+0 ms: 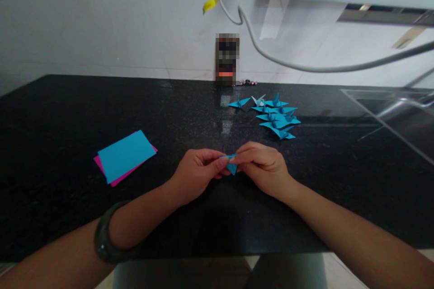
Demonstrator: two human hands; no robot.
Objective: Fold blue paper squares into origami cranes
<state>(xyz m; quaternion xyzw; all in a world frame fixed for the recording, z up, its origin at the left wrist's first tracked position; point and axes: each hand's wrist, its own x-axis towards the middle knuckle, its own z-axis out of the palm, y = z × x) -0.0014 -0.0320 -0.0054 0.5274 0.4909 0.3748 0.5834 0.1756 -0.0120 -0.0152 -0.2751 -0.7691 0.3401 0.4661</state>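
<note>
A small folded piece of blue origami paper (pixel 232 168) is pinched between both hands above the dark countertop. My left hand (pixel 200 169) grips its left side between thumb and fingers. From the right, my right hand (pixel 262 165) pinches the upper edge, and the fingertips of both hands nearly meet. Much of the folded paper is hidden behind the fingers. Beyond my right hand, several finished blue paper cranes (pixel 280 119) sit close together, with a paler crane (pixel 259 101) at the back. One blue crane (pixel 239 103) stands a little apart to the left.
On the left of the black countertop (pixel 61 122) lies a blue sheet (pixel 127 156) on top of a pink sheet (pixel 115 184). A blurred-out device (pixel 227 56) leans on the wall. A white cable (pixel 291 64) hangs overhead, and a sink edge (pixel 383 122) is at right.
</note>
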